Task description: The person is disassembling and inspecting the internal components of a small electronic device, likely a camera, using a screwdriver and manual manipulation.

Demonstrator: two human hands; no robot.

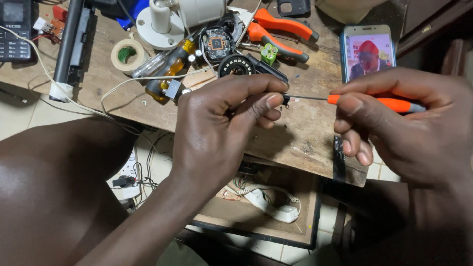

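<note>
My right hand (pixel 409 128) grips a small orange-handled screwdriver (pixel 389 103), its thin metal shaft pointing left. My left hand (pixel 221 123) pinches a tiny dark part (pixel 286 100) between thumb and fingertips, and the screwdriver tip meets that part. Both hands hover over the front of a worn wooden table (pixel 305 133). The rest of the small part is hidden by my fingers.
Behind my hands lie a round circuit board (pixel 216 43), a black round lens ring (pixel 235 65), orange-handled pliers (pixel 281 29), a clear-handled screwdriver (pixel 162 64), a tape roll (pixel 127 53) and a white camera housing (pixel 162 22). A phone (pixel 367 51) stands at right. A drawer with a white handset (pixel 268 207) is below.
</note>
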